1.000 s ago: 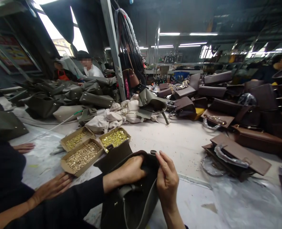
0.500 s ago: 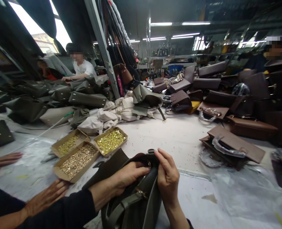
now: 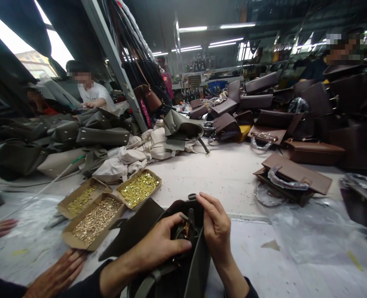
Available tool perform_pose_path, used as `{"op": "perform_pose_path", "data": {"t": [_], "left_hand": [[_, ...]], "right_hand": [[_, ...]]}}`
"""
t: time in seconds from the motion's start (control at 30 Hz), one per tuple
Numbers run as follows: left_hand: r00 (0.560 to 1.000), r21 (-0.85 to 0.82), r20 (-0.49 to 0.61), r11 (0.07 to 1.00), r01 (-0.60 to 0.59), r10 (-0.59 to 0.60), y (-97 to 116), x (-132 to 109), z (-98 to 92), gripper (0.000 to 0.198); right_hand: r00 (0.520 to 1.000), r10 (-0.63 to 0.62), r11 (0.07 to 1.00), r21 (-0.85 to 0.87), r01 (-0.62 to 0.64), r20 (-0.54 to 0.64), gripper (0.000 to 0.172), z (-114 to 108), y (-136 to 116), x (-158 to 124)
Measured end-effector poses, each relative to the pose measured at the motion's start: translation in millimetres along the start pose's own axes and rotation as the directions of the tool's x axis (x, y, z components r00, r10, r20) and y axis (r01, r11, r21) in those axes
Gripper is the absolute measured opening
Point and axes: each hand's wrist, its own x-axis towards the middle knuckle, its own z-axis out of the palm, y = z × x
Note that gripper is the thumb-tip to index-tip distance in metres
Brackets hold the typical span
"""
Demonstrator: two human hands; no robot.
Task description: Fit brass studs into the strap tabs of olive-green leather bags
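An olive-green handbag stands open on the white table right in front of me. My left hand is curled over its near rim, fingers closed around the inner edge by a small brass fitting. My right hand pinches the top of the bag's right side, fingers pressed together on the leather. A green flap of the bag sticks out to the left.
Three cardboard trays of gold hardware lie left of the bag. Another person's hands rest flat on the table at lower left. Brown bags lie at right, green and cream bags behind. A metal post stands at the back.
The view has shifted, so everything sits further left. My left hand has slid along the rim into the bag's opening; my right hand keeps its pinch.
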Motion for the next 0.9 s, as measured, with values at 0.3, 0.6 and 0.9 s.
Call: {"op": "perform_pose_path", "data": {"t": [0.3, 0.6, 0.9], "left_hand": [[0.935, 0.484, -0.302, 0.875, -0.018, 0.186, -9, -15, 2.9, 0.003], [0.939, 0.554, -0.247, 0.830, -0.065, 0.238, -10, -7, 0.3, 0.008], [0.976, 0.094, -0.213, 0.995, -0.020, 0.040, -11, -6, -9.6, 0.032]], "right_hand": [[0.999, -0.032, 0.990, 0.134, 0.032, -0.004, 0.031, 5, -4, -5], [0.989, 0.040, 0.980, 0.189, -0.067, 0.145, 0.019, 0, -14, 2], [0.974, 0.012, 0.974, 0.218, -0.062, 0.225, 0.007, 1, -16, 5]]}}
